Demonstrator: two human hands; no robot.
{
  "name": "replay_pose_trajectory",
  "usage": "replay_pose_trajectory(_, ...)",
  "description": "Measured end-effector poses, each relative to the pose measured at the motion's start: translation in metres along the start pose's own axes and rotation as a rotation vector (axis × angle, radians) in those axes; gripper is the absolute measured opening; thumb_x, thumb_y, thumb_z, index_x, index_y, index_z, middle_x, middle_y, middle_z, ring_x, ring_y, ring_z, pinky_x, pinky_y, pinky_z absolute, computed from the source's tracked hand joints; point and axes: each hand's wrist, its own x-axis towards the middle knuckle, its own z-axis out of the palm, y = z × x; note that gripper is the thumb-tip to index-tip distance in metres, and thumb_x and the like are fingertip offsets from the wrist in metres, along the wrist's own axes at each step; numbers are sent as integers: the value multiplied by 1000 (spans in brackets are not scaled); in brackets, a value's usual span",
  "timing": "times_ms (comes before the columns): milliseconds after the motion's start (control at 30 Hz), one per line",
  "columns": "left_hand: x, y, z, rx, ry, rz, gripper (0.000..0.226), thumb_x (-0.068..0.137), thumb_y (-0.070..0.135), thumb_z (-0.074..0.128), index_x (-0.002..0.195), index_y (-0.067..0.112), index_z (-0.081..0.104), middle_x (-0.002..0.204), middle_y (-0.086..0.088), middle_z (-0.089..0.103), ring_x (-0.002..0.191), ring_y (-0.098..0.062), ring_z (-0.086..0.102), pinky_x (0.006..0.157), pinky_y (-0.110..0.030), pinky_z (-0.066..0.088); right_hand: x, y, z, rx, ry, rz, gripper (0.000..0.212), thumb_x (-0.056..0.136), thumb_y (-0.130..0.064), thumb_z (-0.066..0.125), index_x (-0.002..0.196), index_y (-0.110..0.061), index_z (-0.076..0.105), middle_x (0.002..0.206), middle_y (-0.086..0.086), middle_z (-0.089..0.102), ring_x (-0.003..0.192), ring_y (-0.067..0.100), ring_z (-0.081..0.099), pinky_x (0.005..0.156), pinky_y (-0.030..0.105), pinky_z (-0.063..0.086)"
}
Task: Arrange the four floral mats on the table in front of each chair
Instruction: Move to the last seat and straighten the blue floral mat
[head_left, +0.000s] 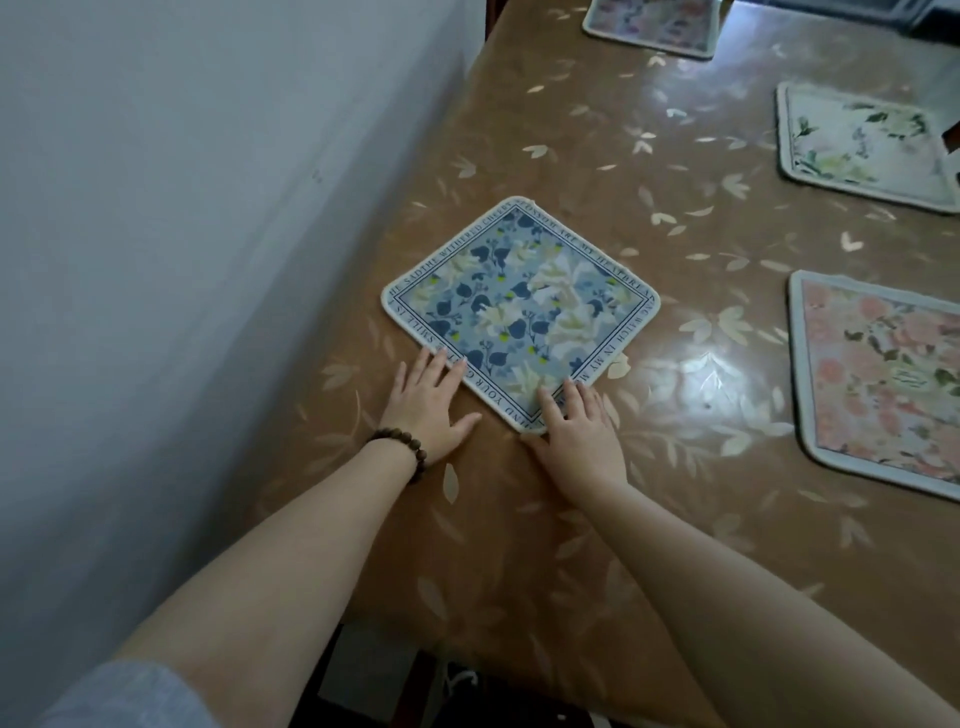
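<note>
A blue floral mat (521, 306) with a lettered border lies flat on the brown table (571, 156), turned like a diamond, close to the wall side. My left hand (428, 402) rests flat on the table, fingertips touching the mat's near-left edge. My right hand (579, 431) lies flat with fingers spread over the mat's near corner. A pink floral mat (883, 384) lies at the right edge. A white and green floral mat (865, 143) sits further back on the right. A fourth pale mat (652, 23) is at the far end, cut off by the frame.
A grey-white wall (208, 234) runs along the table's left side. The table's near edge (467, 639) is below my forearms, with dark floor and a pale object under it. A dark object shows at the top right corner.
</note>
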Motion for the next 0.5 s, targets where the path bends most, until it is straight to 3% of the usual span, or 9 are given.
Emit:
replay_pose_trajectory(67,6,1,3,-12,8,26,75,88,63,39,150,29,14,159,0,1,145,-19,-8,116,-44,-3,0,-1,-4,-104,59,-104,56,91,-43,54,137,-13,45,141,26,42,134,42,35,113,47,23)
replay_pose_trajectory(167,15,4,5,-26,45,81,73,88,63,40,149,30,17,159,1,6,145,-18,-5,117,-44,-4,-1,-5,-11,-267,144,-239,42,78,-27,74,115,-9,66,116,26,63,108,42,61,86,46,52)
replay_pose_trajectory(233,20,3,5,-26,58,143,71,89,61,41,148,30,20,159,0,10,145,-18,-3,117,-43,-1,-2,-7,-14,-294,184,-272,38,72,-20,79,106,-8,70,109,24,67,101,39,65,77,42,56)
replay_pose_trajectory(500,31,-4,0,-6,114,310,60,90,51,48,142,22,39,153,-10,27,144,-24,16,118,-38,4,-2,-15,-16,-222,261,-309,23,66,-9,80,86,-8,70,98,17,71,96,30,69,62,33,56)
